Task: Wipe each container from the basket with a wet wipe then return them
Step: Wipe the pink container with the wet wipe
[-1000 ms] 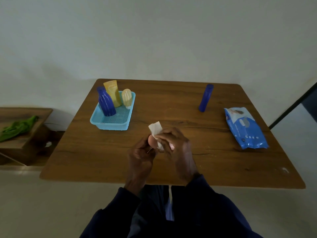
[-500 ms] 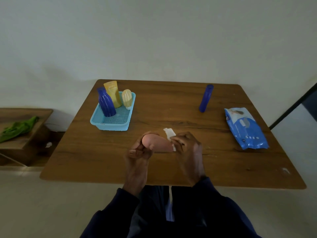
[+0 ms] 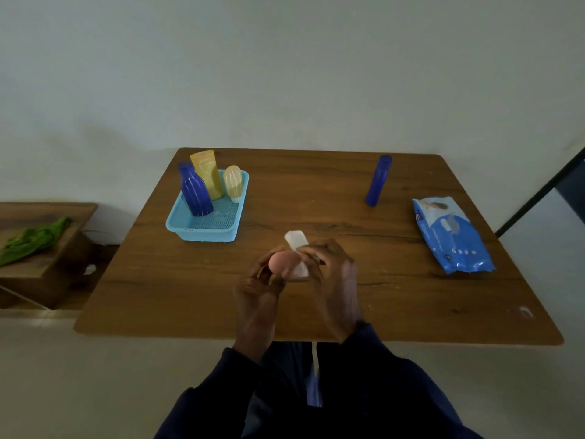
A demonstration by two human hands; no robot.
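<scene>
Both grips met above the brown wooden surface, nearer me than the light-blue plastic basket. My left grip curled round a small, smooth peach-pink rounded container, its rounded end tilted up toward me, long axis foreshortened. My right grip pinched a folded white wet wipe against it.

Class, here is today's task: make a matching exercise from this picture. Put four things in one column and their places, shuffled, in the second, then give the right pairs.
Things
1. pink container
2. wet wipe
3. ribbed dark blue bottle
4. slim blue tube

Places
A. standing in the turquoise basket
B. pinched in the right hand
C. standing alone on the table, outside the basket
D. held in the left hand

Pairs: 1-D, 2-B, 3-A, 4-C
</scene>
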